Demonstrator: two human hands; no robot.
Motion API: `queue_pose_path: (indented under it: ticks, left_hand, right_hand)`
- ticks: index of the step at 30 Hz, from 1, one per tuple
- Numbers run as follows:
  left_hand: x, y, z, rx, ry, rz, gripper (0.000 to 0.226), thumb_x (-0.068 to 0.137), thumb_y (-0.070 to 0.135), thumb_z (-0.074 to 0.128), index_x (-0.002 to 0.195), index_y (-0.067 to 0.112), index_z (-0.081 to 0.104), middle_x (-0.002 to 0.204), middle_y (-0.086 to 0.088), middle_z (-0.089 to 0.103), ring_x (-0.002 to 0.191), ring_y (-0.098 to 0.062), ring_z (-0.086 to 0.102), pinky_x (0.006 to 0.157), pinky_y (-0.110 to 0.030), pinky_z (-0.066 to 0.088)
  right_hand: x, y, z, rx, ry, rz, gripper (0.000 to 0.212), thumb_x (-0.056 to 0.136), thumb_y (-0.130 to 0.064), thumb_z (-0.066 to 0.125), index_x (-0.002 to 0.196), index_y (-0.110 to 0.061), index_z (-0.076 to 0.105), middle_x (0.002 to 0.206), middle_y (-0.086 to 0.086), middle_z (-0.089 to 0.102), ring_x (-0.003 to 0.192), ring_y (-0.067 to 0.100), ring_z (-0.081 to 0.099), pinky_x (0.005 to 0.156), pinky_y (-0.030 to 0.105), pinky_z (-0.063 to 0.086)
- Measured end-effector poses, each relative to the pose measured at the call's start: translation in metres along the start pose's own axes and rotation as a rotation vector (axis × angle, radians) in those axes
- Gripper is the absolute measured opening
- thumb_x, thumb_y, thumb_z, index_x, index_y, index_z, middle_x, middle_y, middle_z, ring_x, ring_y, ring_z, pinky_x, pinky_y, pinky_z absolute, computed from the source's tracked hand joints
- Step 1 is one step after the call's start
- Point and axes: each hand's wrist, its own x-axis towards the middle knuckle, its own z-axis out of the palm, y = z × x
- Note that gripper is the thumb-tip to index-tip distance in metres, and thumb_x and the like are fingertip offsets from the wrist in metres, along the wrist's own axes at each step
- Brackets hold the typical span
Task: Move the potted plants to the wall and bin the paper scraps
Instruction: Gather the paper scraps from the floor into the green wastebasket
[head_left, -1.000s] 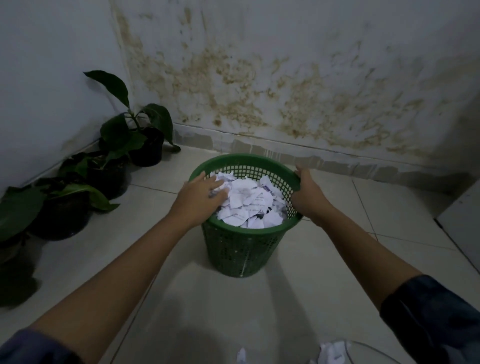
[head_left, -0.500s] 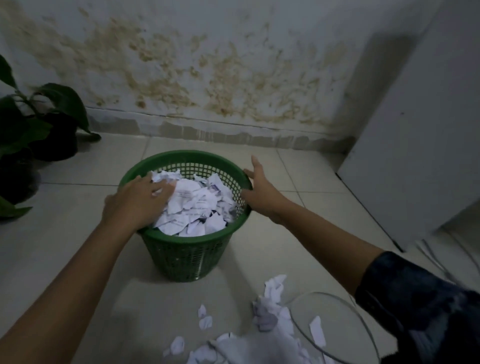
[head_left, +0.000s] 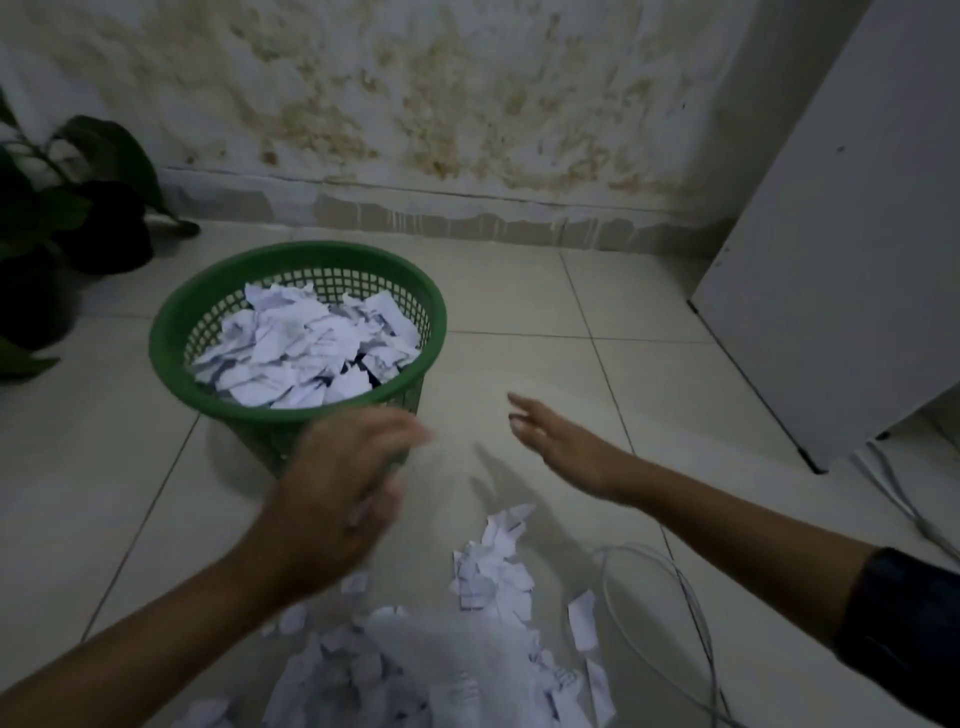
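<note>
fingers of both hands spread, empty; paper scraps below, bin beside.

The left hand at lower centre is smeared by motion, its fingers indistinct, and covers the bin's near wall. The potted plants are cut by the left edge and too dark to count. The paper pile runs off the bottom edge.
</note>
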Motion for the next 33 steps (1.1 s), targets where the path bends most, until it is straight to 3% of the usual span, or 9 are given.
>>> queue_pose_path:
  ticks: [3, 6, 10, 13, 16, 18, 23, 29, 33]
  left_hand:
    - [-0.042, 0.01, 0.054, -0.083, -0.242, -0.234, 0.045, 0.095, 0.051, 0.03, 0.126, 0.024, 0.048, 0.13, 0.011, 0.042, 0.12, 0.004, 0.033, 0.105, -0.014, 0.021]
    - [-0.084, 0.0, 0.093, 0.026, -0.396, -0.604, 0.091, 0.08, 0.08, 0.011, 0.14, 0.017, 0.037, 0.15, 0.001, 0.027, 0.136, -0.003, 0.016, 0.115, -0.03, 0.013]
    - [-0.105, -0.011, 0.099, 0.165, -0.693, -1.024, 0.078, 0.09, 0.065, 0.024, 0.15, 0.022, -0.003, 0.156, -0.001, -0.015, 0.144, -0.022, -0.013, 0.115, -0.042, -0.006]
    - [-0.115, -0.006, 0.103, 0.069, -0.726, -0.981, 0.092, 0.08, 0.078, 0.013, 0.15, 0.02, 0.003, 0.156, 0.002, -0.014, 0.143, -0.02, -0.015, 0.115, -0.038, -0.007]
    - [-0.125, 0.015, 0.094, -0.165, -0.51, -0.906, 0.118, 0.059, 0.094, -0.001, 0.143, 0.019, 0.032, 0.148, 0.009, 0.028, 0.14, -0.011, 0.021, 0.115, -0.028, 0.01]
    - [-0.137, 0.026, 0.084, -0.09, -0.373, -0.817, 0.1, 0.07, 0.089, 0.009, 0.136, 0.022, 0.043, 0.137, 0.01, 0.043, 0.131, -0.011, 0.036, 0.115, -0.038, 0.02]
    - [-0.177, 0.041, 0.079, 0.2, -0.394, -0.895, 0.1, 0.069, 0.088, 0.021, 0.146, 0.024, 0.021, 0.151, 0.001, 0.026, 0.14, -0.021, 0.023, 0.107, -0.044, 0.027]
    - [-0.171, 0.045, 0.095, 0.203, -0.323, -0.814, 0.058, 0.08, 0.063, 0.043, 0.118, 0.021, 0.056, 0.099, -0.002, 0.06, 0.091, -0.017, 0.048, 0.07, -0.034, 0.05]
    - [-0.177, 0.02, 0.084, -0.051, -0.298, -0.893, 0.037, 0.079, 0.053, 0.049, 0.104, 0.026, 0.056, 0.087, -0.006, 0.063, 0.081, -0.018, 0.056, 0.073, -0.032, 0.048]
  right_hand:
    - [0.004, 0.039, 0.033, -0.188, -0.149, -0.053, 0.054, 0.099, -0.042, 0.032, 0.149, -0.025, 0.019, 0.154, 0.002, 0.027, 0.138, 0.017, 0.031, 0.109, 0.026, 0.025]
    - [0.007, 0.074, 0.065, -0.367, -0.24, -0.103, 0.061, 0.095, -0.057, 0.025, 0.149, -0.029, 0.017, 0.158, 0.001, 0.016, 0.144, 0.019, 0.018, 0.117, 0.038, 0.018]
    - [0.003, 0.096, 0.102, -0.463, -0.088, -0.126, 0.077, 0.084, -0.069, 0.012, 0.149, -0.028, 0.016, 0.158, 0.003, 0.011, 0.145, 0.026, 0.01, 0.117, 0.045, 0.013]
    - [-0.012, 0.095, 0.127, -0.368, -0.069, -0.196, 0.071, 0.09, -0.064, 0.019, 0.149, -0.025, 0.016, 0.158, 0.0, 0.014, 0.146, 0.024, 0.006, 0.118, 0.038, 0.006]
    - [-0.032, 0.089, 0.147, -0.125, -0.153, -0.383, 0.072, 0.087, -0.071, 0.018, 0.145, -0.029, 0.017, 0.153, -0.006, 0.025, 0.143, 0.012, 0.019, 0.118, 0.03, 0.015]
    - [-0.039, 0.086, 0.153, -0.095, -0.095, -0.449, 0.066, 0.089, -0.068, 0.021, 0.144, -0.032, 0.02, 0.151, -0.011, 0.027, 0.14, 0.006, 0.022, 0.118, 0.032, 0.017]
    - [-0.043, 0.089, 0.163, -0.199, 0.03, -0.407, 0.086, 0.077, -0.081, 0.023, 0.146, -0.028, 0.023, 0.145, -0.019, 0.02, 0.14, 0.005, 0.011, 0.115, 0.024, 0.002]
    - [-0.041, 0.079, 0.204, -0.217, 0.025, -0.566, 0.039, 0.091, -0.045, 0.044, 0.115, -0.017, 0.057, 0.101, 0.003, 0.06, 0.091, 0.017, 0.055, 0.08, 0.026, 0.04]
    - [-0.03, 0.065, 0.193, -0.047, -0.019, -0.505, 0.058, 0.094, -0.059, 0.032, 0.098, -0.01, 0.063, 0.093, 0.004, 0.06, 0.087, 0.008, 0.054, 0.077, 0.022, 0.045]
